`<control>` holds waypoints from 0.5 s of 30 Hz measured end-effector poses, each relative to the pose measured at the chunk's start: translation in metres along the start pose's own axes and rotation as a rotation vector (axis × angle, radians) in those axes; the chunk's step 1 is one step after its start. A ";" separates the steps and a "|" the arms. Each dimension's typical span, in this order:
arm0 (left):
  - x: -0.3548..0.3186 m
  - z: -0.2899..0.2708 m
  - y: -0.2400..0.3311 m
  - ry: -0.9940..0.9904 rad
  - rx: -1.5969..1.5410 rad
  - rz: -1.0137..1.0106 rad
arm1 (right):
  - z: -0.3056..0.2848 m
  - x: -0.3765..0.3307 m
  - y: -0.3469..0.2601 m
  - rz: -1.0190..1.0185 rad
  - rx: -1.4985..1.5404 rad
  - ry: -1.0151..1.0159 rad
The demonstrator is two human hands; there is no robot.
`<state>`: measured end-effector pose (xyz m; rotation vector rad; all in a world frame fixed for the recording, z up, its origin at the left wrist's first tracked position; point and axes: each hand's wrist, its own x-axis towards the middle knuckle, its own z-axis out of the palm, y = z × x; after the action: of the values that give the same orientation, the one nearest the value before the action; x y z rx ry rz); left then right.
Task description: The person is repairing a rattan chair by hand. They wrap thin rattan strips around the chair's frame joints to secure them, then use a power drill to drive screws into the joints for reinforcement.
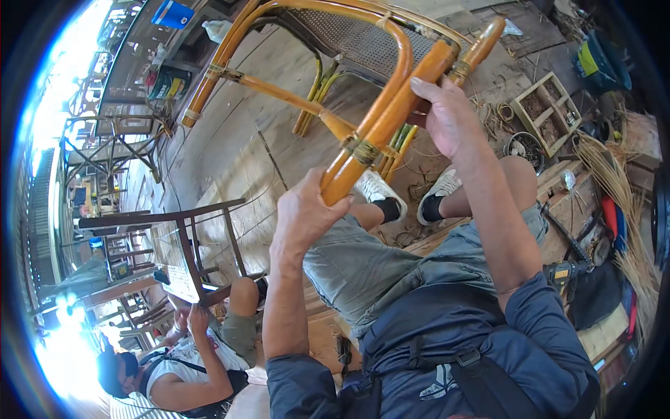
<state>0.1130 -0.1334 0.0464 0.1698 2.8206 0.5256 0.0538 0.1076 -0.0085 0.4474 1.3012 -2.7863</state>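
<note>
A glossy orange-brown rattan chair (401, 115) is tilted in front of me, its legs and curved poles pointing various ways. My left hand (304, 215) is wrapped round the near end of a thick double pole. Further up that pole, my right hand (448, 117) grips it with the thumb on top; its other fingers are partly hidden behind. Between my hands, a wrapped binding (361, 149) ties a crosspiece to the pole. A dark woven cane panel (342, 35) fills part of the frame at the top.
At lower left, a co-worker (188, 366) sits holding a dark wooden chair (185, 244). On my right are a compartmented wooden box (528, 105), a small bucket (536, 164), a dark tub (593, 70), a power drill (560, 272) and a bundle of rattan strips (614, 188).
</note>
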 end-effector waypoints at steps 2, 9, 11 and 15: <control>-0.004 0.007 0.005 0.040 0.061 -0.019 | -0.001 -0.005 -0.004 0.031 -0.042 0.048; -0.010 0.027 0.011 0.242 0.170 -0.010 | -0.067 -0.031 -0.017 -0.103 -0.599 0.122; -0.009 0.027 0.010 0.224 0.163 -0.025 | -0.099 -0.031 -0.016 -0.266 -0.862 0.262; -0.008 0.026 0.008 0.203 0.147 -0.020 | -0.173 -0.049 -0.013 -0.244 -1.129 0.425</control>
<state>0.1281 -0.1184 0.0274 0.1221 3.0566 0.3486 0.1415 0.2423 -0.0907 0.8021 2.8017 -1.6188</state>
